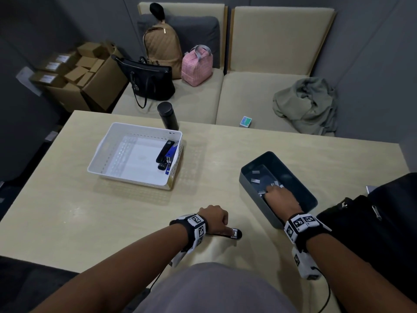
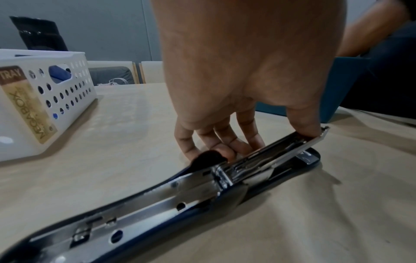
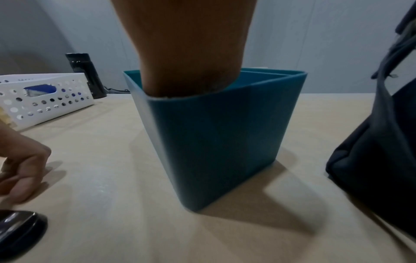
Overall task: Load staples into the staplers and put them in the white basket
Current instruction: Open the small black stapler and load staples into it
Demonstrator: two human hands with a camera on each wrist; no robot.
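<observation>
A dark blue stapler [image 2: 225,188] lies flipped open on the table in front of me, its metal magazine [image 2: 276,153] bared. My left hand [image 2: 265,142] holds it, thumb on the magazine tip and fingers curled at its far side. My right hand [image 1: 274,188] is down inside the dark teal bin [image 1: 248,179], its fingers among loose staple strips [image 1: 256,180]; the bin wall [image 3: 213,133] hides them in the right wrist view. The white basket [image 1: 135,128] stands at the table's far left and holds a black stapler [image 1: 164,152] and a blue stapler [image 1: 170,154].
A black bottle [image 1: 168,115] stands at the table's far edge behind the basket. A dark bag [image 1: 372,222] sits on the table right of the bin. Bags, a jacket and a small box lie on the bench beyond. Cardboard boxes stand at the far left.
</observation>
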